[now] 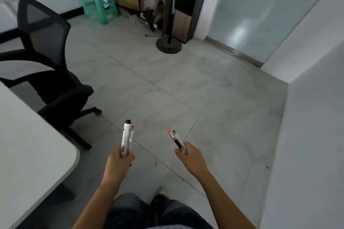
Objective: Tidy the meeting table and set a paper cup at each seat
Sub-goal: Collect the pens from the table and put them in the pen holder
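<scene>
White table [28, 145] edge cropped; pen-filled left hand [119, 161], right hand [191, 156].

Grey tiled floor [186, 83] fills the view, and on it stand 1 black office chair [50, 72] by the white table [28, 145] at left, 1 green plastic stool [98, 2] against the far wall, and a round black stand base [169, 45].

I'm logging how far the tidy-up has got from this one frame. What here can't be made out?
Head view only:
- Table: cut off by the left edge; its top, any cups and the other seats are out of frame.
- Markers in the left hand: print too small to read.
- Pens in the right hand: lower ends hidden by the fingers.
- Clutter behind the green stool: dim, blurred.
</scene>
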`<action>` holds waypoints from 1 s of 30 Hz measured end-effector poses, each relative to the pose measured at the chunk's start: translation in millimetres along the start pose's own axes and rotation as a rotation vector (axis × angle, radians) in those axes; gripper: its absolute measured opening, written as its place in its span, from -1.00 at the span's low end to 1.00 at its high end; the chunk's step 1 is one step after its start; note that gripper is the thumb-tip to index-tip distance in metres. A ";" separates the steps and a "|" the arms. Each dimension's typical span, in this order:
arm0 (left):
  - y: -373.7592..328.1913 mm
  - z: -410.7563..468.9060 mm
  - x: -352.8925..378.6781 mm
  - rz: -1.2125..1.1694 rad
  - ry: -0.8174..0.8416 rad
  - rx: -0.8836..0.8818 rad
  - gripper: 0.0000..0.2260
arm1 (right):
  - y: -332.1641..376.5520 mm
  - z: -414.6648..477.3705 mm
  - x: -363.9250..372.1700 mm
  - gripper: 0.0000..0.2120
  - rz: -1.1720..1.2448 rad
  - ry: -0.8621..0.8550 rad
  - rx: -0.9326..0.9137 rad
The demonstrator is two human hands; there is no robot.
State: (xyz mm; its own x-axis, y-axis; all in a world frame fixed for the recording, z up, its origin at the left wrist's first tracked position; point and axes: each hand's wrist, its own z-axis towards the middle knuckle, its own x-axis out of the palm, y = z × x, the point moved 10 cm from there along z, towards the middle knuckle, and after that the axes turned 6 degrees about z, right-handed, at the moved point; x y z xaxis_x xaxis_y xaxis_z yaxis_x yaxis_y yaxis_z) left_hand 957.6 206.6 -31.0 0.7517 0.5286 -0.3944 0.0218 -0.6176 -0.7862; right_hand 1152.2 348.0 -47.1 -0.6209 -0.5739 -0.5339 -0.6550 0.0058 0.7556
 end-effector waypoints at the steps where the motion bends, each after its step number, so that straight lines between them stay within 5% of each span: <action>1: -8.9 9.9 1.8 -0.005 -0.010 -0.003 -0.85 | 3.8 16.0 0.7 -0.68 0.004 0.020 0.005; 11: -29.1 145.9 -40.3 -0.044 -0.190 -0.139 -0.89 | 72.8 181.5 23.3 -0.75 -0.047 0.159 -0.057; 20: -151.1 355.2 -92.1 -0.027 -0.153 -0.030 -0.82 | 194.6 370.0 8.6 -0.79 -0.064 0.015 -0.078; 30: -220.3 516.3 -70.6 0.003 -0.065 -0.112 -0.82 | 253.3 539.3 25.0 -0.83 -0.103 0.124 -0.016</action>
State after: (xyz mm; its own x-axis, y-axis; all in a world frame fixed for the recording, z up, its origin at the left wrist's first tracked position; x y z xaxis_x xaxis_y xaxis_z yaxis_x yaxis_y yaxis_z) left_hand 559.4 606.0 -75.6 0.7077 0.5612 -0.4293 0.0960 -0.6783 -0.7285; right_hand 738.5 776.7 -73.8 -0.4923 -0.6679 -0.5582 -0.7050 -0.0703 0.7057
